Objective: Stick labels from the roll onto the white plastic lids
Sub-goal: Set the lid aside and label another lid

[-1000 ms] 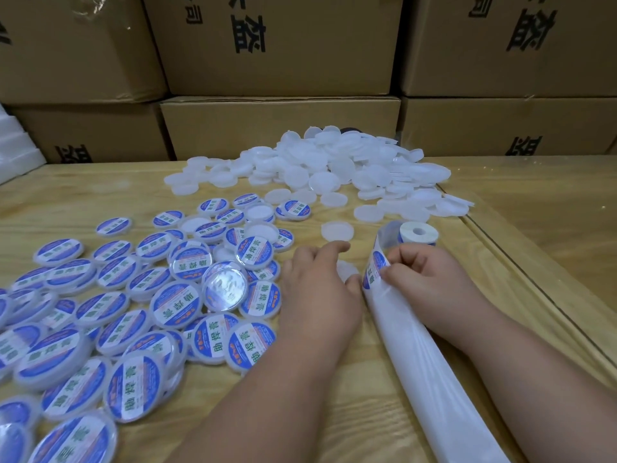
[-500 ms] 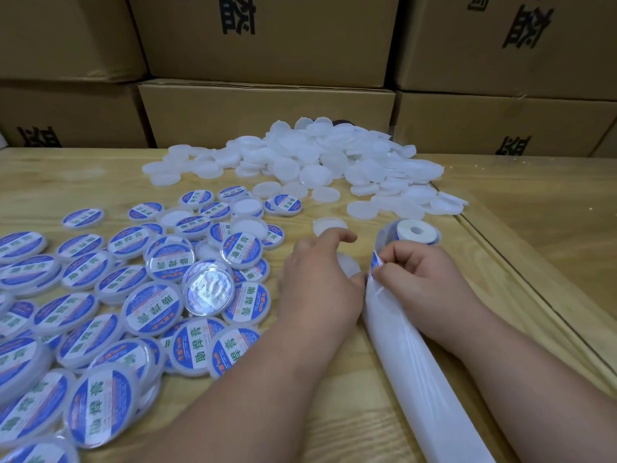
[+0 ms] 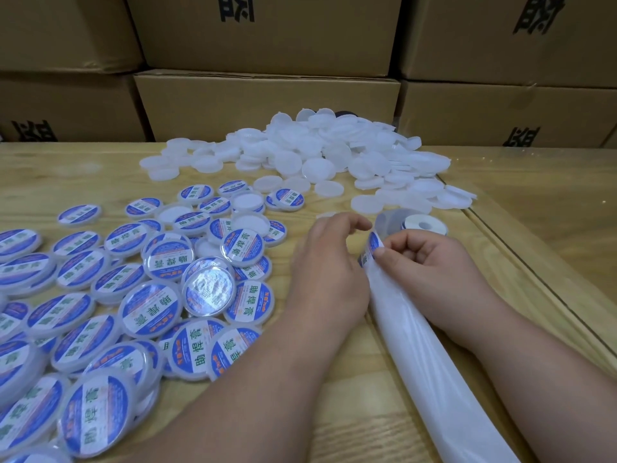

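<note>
The right hand (image 3: 430, 265) pinches a blue-and-white label (image 3: 374, 246) between thumb and forefinger, its other fingers curled, at the edge of the backing strip (image 3: 424, 355) that runs from the roll (image 3: 424, 225) toward the person. The left hand (image 3: 329, 275) lies just left of the label, fingers loosely curled over a lid that is mostly hidden. Bare white lids (image 3: 320, 155) are heaped beyond on the worktop (image 3: 83, 172); labelled lids (image 3: 150, 309) spread to the left.
</note>
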Demonstrator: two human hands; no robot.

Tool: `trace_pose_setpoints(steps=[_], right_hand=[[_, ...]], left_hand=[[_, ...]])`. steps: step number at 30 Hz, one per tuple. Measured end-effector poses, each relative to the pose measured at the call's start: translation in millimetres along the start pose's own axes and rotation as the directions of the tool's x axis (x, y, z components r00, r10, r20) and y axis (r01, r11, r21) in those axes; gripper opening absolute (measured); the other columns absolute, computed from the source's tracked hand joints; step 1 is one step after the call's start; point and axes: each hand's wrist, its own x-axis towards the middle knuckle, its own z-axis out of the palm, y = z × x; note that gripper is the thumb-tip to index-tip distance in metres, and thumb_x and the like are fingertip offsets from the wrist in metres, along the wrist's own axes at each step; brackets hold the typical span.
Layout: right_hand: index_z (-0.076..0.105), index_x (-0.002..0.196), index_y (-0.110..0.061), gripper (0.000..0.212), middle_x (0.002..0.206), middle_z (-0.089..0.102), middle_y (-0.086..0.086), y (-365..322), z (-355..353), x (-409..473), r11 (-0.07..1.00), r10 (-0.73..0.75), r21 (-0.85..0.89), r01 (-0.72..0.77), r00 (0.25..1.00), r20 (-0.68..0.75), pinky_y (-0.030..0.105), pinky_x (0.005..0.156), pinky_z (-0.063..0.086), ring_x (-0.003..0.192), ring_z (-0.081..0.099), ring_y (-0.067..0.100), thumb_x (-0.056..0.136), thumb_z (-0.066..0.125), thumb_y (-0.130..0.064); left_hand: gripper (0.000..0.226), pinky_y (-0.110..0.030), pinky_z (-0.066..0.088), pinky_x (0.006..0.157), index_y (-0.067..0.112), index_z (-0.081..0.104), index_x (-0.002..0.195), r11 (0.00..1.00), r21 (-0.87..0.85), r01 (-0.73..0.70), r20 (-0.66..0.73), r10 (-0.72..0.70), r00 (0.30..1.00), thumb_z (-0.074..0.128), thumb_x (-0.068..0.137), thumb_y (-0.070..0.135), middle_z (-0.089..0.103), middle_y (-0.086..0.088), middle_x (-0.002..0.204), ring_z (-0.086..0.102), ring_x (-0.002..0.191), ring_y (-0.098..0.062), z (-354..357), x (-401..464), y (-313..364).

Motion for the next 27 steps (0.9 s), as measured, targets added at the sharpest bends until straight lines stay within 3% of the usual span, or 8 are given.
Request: trace_pose_setpoints(steps=[2,5,8,10,13,17,22,27], right_hand=[[0.074,0.081,-0.018,0.013,0.063,0.062,0.009,0.6,0.8,0.7,1.0,0.0,0.001,0.0,1.0,-0.015,0.029,0.061,0.045,0.062,0.055,0.014,0.093,0.071,-0.02],[0.075,0.083,-0.016,0.013,0.082,0.071,0.023,-0.4,0.3,0.8,0.998,0.025,0.059,-0.023,0.999,-0.031,0.037,0.07,0.052,0.071,0.064,0.02,0.094,0.069,-0.018],[0.076,0.084,-0.014,0.014,0.09,0.072,0.026,-1.4,0.1,1.1,0.996,0.049,0.077,-0.045,0.998,-0.039,0.044,0.077,0.054,0.077,0.066,0.026,0.095,0.067,-0.015],[0.077,0.084,-0.016,0.016,0.079,0.072,0.02,-0.8,0.3,0.8,0.996,0.05,0.074,-0.047,0.998,-0.035,0.041,0.074,0.054,0.073,0.065,0.024,0.094,0.067,-0.011],[0.077,0.084,-0.018,0.016,0.065,0.062,0.006,1.6,1.8,0.4,0.999,0.037,0.032,-0.036,0.999,-0.035,0.034,0.064,0.047,0.066,0.057,0.019,0.093,0.067,-0.009],[0.073,0.088,-0.018,0.012,0.07,0.06,0.006,3.8,1.6,1.2,1.0,0.011,0.014,-0.011,1.0,-0.029,0.033,0.065,0.042,0.068,0.052,0.019,0.093,0.066,-0.009],[0.065,0.1,-0.021,0.031,0.063,0.049,-0.001,3.7,-0.6,0.7,0.999,-0.037,-0.02,0.036,0.998,-0.052,0.021,0.047,0.035,0.051,0.04,0.009,0.087,0.055,0.006],[0.063,0.093,-0.02,0.031,0.054,0.037,-0.007,0.0,1.3,-0.9,0.998,-0.058,-0.007,0.058,0.996,-0.069,0.016,0.042,0.029,0.045,0.03,0.007,0.068,0.049,-0.011]], left_hand=[[0.033,-0.017,0.045,0.084,0.039,0.057,0.115,0.995,-0.1,0.006,0.046,-0.001,0.999,0.045,0.099,0.013,0.059,0.013,0.113,0.057,0.102,0.0,-0.8,1.5,0.0],[0.021,-0.005,0.04,0.078,0.041,0.062,0.111,0.994,-0.112,0.019,0.078,-0.01,0.997,0.054,0.1,0.025,0.063,0.022,0.101,0.056,0.098,0.006,-0.8,3.1,0.8],[0.015,-0.005,0.042,0.072,0.042,0.064,0.104,0.987,-0.153,0.055,0.082,-0.043,0.996,0.06,0.097,0.029,0.065,0.025,0.092,0.06,0.083,0.004,-0.7,2.9,1.5],[0.014,-0.007,0.043,0.066,0.041,0.065,0.105,0.982,-0.169,0.089,0.091,-0.074,0.993,0.064,0.095,0.032,0.067,0.023,0.091,0.062,0.074,0.001,-1.1,3.0,2.4],[0.015,-0.006,0.043,0.063,0.041,0.067,0.105,0.971,-0.208,0.119,0.08,-0.105,0.991,0.067,0.093,0.032,0.068,0.021,0.092,0.063,0.074,0.0,-1.3,3.4,3.5],[0.013,-0.002,0.04,0.066,0.041,0.064,0.099,0.972,-0.201,0.118,0.061,-0.108,0.992,0.065,0.094,0.028,0.067,0.02,0.093,0.06,0.079,0.01,-2.1,3.0,4.6],[0.018,-0.015,0.042,0.055,0.037,0.065,0.099,0.958,-0.239,0.158,-0.01,-0.166,0.986,0.054,0.097,0.023,0.067,0.018,0.083,0.059,0.063,0.001,-1.6,5.0,1.0],[0.038,-0.024,0.048,0.056,0.048,0.059,0.099,0.902,-0.392,0.179,-0.165,-0.26,0.951,0.044,0.096,0.014,0.065,0.018,0.081,0.061,0.063,-0.005,-4.9,9.4,-1.1]])
